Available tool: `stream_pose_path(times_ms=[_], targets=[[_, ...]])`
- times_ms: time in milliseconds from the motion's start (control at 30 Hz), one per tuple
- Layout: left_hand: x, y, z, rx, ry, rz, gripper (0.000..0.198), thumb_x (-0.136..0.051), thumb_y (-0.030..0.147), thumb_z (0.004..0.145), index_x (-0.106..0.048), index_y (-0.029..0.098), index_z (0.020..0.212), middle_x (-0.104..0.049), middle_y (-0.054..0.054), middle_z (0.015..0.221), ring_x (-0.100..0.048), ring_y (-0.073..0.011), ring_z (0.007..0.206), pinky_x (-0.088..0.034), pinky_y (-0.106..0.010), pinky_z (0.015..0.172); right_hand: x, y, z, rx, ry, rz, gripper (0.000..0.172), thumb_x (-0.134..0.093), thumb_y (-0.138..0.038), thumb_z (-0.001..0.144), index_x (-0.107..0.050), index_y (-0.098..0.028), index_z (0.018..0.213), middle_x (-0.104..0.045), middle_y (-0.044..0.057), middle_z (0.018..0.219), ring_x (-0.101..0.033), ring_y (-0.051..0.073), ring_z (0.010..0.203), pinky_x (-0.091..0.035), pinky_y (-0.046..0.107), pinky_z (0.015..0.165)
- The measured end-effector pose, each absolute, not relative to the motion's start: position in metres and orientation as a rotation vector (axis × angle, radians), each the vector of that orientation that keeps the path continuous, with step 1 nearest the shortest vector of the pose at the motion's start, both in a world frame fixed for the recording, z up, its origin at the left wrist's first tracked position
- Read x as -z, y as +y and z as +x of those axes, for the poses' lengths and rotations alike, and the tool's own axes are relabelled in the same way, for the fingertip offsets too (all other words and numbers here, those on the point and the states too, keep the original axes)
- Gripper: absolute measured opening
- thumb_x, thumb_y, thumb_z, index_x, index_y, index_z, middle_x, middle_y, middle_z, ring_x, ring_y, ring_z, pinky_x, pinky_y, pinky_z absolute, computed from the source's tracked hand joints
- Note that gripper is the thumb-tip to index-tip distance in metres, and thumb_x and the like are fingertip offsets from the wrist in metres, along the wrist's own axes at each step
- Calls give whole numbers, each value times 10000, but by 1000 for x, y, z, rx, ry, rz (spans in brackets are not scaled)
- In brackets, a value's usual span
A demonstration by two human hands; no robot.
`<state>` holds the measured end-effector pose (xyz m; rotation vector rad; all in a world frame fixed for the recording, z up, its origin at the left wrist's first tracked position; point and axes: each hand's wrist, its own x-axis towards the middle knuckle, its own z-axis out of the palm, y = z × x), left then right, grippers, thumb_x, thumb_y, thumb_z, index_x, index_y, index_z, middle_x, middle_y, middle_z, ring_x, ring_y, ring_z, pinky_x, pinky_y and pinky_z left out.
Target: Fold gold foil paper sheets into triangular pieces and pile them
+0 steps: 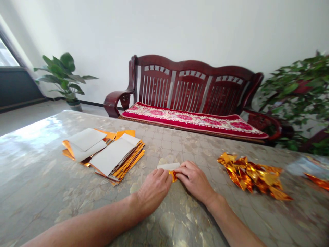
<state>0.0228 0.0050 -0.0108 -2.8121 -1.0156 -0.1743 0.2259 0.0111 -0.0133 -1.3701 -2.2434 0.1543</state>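
Between my hands, on the table, lies a sheet of gold foil paper (168, 166), partly folded, with its pale back showing on the far side and shiny gold on the near side. My left hand (157, 185) is closed over the sheet's left end, fingers curled. At the right end, my right hand (192, 178) pinches the paper between thumb and fingers. Parts of the sheet are hidden under my fingers. To the left sits a stack of gold foil paper sheets (113, 156), mostly pale side up. A heap of folded gold foil pieces (253, 175) lies to the right.
The table (84, 202) has a shiny patterned cover. At its far right are a clear plastic bag (305, 166) and an orange foil piece (317, 180). Beyond the table stand a dark wooden bench (190, 85) with a red floral cushion, and potted plants (66, 75) on either side.
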Motion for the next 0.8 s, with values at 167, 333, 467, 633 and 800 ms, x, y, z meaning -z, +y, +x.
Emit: stream_pose_path(times_ms=[167, 333, 467, 633, 800], targets=[[12, 4, 23, 207, -948, -2874, 203, -501, 104, 913, -548, 152, 1104, -611, -68, 1026, -561, -221, 940, -475, -344, 836, 15, 11, 226, -186, -2238, -1394, 139, -591, -235, 919, -695, -252, 1011, -623, 19, 959, -573, 171, 941, -458, 296, 839], [8, 0, 24, 214, -935, -2885, 319, -485, 81, 906, -478, 139, 1220, -606, -89, 1087, -565, -227, 1003, -474, -351, 876, 15, 13, 223, -190, -2234, -1432, 103, -600, -242, 915, -667, -244, 993, -615, 19, 967, -560, 182, 961, -443, 308, 859], [2, -3, 24, 204, -955, -2893, 407, -490, 122, 919, -405, 165, 1314, -607, -75, 1077, -574, -221, 969, -485, -344, 846, 15, 14, 221, -202, -2222, -1468, 89, -596, -206, 906, -649, -242, 968, -610, 20, 969, -553, 189, 971, -435, 313, 862], [-2, -2, 23, 183, -973, -2932, 403, -453, 151, 945, -385, 194, 1340, -599, -67, 1086, -562, -220, 993, -485, -342, 843, 16, 15, 222, -231, -2194, -1490, 48, -600, -225, 900, -638, -246, 919, -614, 11, 950, -557, 186, 962, -426, 308, 842], [-1, -1, 24, 176, -960, -2948, 312, -452, 159, 940, -460, 178, 1252, -584, -76, 1077, -540, -227, 977, -481, -359, 849, 18, 19, 221, -277, -2150, -1525, 35, -603, -244, 894, -638, -245, 900, -616, 0, 944, -557, 177, 967, -413, 296, 835]])
